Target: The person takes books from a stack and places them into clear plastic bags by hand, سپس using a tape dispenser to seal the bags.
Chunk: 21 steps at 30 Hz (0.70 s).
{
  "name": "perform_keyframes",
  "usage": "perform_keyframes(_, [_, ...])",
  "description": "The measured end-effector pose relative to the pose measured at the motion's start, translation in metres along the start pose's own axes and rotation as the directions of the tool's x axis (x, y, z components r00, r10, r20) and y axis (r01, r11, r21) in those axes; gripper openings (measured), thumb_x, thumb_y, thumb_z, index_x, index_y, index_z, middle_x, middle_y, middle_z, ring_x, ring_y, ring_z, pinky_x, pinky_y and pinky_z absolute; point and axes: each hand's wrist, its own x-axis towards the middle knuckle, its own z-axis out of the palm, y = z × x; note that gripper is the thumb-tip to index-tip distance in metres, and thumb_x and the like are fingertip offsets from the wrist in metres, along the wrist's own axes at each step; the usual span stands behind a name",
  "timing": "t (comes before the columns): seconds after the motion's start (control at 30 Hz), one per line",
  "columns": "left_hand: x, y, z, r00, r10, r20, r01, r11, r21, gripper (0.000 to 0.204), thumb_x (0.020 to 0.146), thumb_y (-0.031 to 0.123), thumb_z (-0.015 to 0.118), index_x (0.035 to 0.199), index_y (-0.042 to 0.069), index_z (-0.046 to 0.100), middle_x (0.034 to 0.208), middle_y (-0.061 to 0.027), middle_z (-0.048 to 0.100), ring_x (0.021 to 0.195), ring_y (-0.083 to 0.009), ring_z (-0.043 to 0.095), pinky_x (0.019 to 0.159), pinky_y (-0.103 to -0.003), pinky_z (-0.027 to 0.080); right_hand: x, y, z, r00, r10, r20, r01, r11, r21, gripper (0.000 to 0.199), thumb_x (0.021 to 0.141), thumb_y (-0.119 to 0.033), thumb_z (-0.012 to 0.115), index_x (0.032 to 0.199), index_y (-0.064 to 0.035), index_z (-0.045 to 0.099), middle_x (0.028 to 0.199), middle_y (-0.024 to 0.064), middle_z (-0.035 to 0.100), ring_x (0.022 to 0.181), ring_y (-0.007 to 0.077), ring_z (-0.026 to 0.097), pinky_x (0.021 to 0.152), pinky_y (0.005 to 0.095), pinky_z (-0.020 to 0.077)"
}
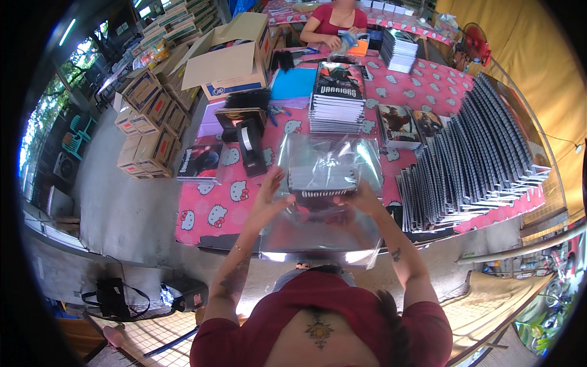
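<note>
A short stack of notebooks (323, 178) with dark covers and pale page edges lies before me at the table's near side. Clear plastic sheets (358, 148) lie around it, and more hang over the near edge. At the stack's left side, my left hand (272, 196) is open, thumb and fingers spread apart. My right hand (363, 199) grips the right side, its thumb on the near edge and its other fingers partly hidden. Just beyond stands a tall pile of dark-covered notebooks (338, 92). A black tape dispenser (251, 147) sits to the left.
The pink cat-patterned cloth (215, 215) covers the table. Spiral-bound notebooks (471, 153) lean in a long row at right; smaller piles (398, 127) lie beside them. An open carton (235, 58) stands at far left. Another person (335, 27) works across the table.
</note>
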Motion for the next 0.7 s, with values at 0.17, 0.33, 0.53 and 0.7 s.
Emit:
perform_keyframes(0.17, [0.028, 0.061, 0.040, 0.986, -0.114, -0.123, 0.131, 0.981, 0.140, 0.047, 0.096, 0.024, 0.061, 0.134, -0.003, 0.053, 0.118, -0.0166, 0.062, 0.117, -0.0229, 0.054, 0.101, -0.033, 0.038, -0.006, -0.046, 0.004, 0.980, -0.137, -0.143, 0.153, 0.982, 0.107, 0.063, 0.081, -0.020, 0.080, 0.135, -0.0028, 0.051, 0.112, 0.0110, 0.065, 0.111, 0.0183, 0.059, 0.086, 0.0351, 0.0554])
perform_keyframes(0.33, [0.049, 0.024, -0.020, 0.864, 0.208, -0.458, -0.211, 0.976, 0.044, 0.037, 0.097, 0.025, 0.059, 0.120, -0.003, 0.066, 0.084, -0.0052, 0.069, 0.068, -0.0128, 0.061, 0.062, -0.029, 0.048, -0.009, -0.134, -0.007, 0.906, -0.338, -0.256, 0.330, 0.941, -0.076, 0.049, 0.092, -0.033, 0.067, 0.131, -0.0055, 0.059, 0.120, 0.0106, 0.066, 0.111, 0.0215, 0.062, 0.096, 0.0349, 0.0472])
perform_keyframes(0.53, [0.072, -0.078, -0.125, 0.811, -0.386, -0.439, 0.433, 0.901, 0.009, 0.037, 0.089, 0.027, 0.071, 0.110, -0.003, 0.069, 0.072, 0.0005, 0.059, 0.060, -0.0097, 0.057, 0.054, -0.027, 0.047, 0.015, -0.164, 0.004, 0.975, -0.219, 0.035, 0.191, 0.750, -0.634, 0.050, 0.088, -0.026, 0.068, 0.133, -0.0081, 0.057, 0.116, 0.0178, 0.067, 0.108, 0.0269, 0.064, 0.092, 0.0353, 0.0486])
perform_keyframes(0.7, [0.086, -0.101, -0.102, 0.777, -0.151, -0.610, 0.158, 0.986, -0.043, 0.018, 0.088, 0.017, 0.069, 0.098, 0.002, 0.072, 0.073, 0.0002, 0.063, 0.067, -0.0102, 0.057, 0.065, -0.027, 0.046, 0.016, -0.187, 0.043, 0.797, -0.604, -0.014, 0.245, 0.345, -0.906, 0.045, 0.085, -0.025, 0.071, 0.126, -0.0100, 0.061, 0.121, 0.0086, 0.065, 0.116, 0.0292, 0.059, 0.100, 0.0437, 0.0427])
